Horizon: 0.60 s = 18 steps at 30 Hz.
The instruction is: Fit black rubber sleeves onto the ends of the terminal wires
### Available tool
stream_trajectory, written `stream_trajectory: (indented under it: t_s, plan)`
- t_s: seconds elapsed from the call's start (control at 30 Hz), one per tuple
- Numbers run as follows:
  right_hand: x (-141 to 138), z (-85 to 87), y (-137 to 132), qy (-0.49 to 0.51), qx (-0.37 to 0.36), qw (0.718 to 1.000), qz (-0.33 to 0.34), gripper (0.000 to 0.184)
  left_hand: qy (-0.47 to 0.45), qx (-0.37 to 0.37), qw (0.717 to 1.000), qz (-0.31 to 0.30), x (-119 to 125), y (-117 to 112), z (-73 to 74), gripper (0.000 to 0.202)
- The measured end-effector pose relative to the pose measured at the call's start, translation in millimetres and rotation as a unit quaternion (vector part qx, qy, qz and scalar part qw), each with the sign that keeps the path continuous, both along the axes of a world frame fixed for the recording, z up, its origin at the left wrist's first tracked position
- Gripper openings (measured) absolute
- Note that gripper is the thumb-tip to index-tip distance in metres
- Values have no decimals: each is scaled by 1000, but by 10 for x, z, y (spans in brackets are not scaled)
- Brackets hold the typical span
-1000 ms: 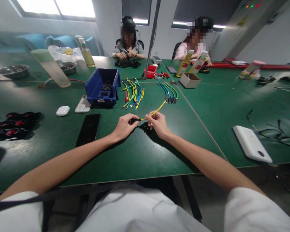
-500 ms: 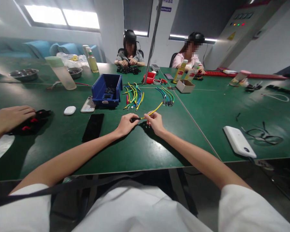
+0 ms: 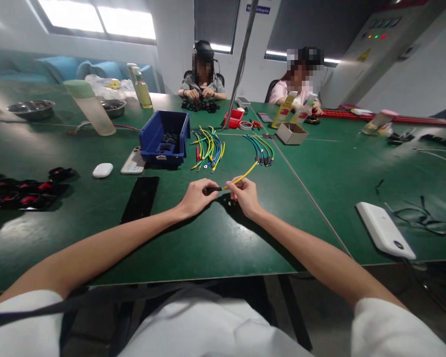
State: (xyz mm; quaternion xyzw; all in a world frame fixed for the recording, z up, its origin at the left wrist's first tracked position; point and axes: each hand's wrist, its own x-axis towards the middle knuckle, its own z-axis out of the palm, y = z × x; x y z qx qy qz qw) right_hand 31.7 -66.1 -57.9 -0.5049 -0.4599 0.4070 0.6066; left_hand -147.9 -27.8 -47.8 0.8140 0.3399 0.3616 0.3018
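My left hand (image 3: 198,197) is closed around a black sleeve (image 3: 212,189) at the near end of a yellow wire (image 3: 248,173). My right hand (image 3: 245,195) pinches that wire just right of the sleeve. From there its far end slants up to the right, toward a group of green and blue wires with black sleeves (image 3: 263,148). Left of that group lies a bundle of yellow, green and blue wires (image 3: 210,146) with ring terminals. The blue bin (image 3: 163,157) beside it holds small black pieces (image 3: 169,141).
A black phone (image 3: 140,199), a white phone (image 3: 133,162) and a white earphone case (image 3: 102,170) lie to the left. To the right are a small cardboard box (image 3: 292,135), a white power bank (image 3: 384,229) and glasses (image 3: 418,218). Two people sit across the table.
The view has shifted slightly. A neighbour's hand at the far left has gone from the black and red parts. Both my hands keep hold of the sleeve and wire.
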Motion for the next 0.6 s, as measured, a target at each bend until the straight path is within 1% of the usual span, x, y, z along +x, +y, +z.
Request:
stream_trajectory:
  t_s: [0.23, 0.4, 0.6]
  plan:
    - [8, 9, -40, 8, -5, 1000, 4, 32, -11, -1, 1000, -10, -6, -6, 7, 13]
    - [-3, 12, -67, 30, -20, 999, -7, 37, -19, -2, 1000, -16, -2, -25, 14, 13]
    - [-2, 24, -81, 34, -33, 999, -5, 38, -18, -3, 999, -30, -5, -12, -6, 14]
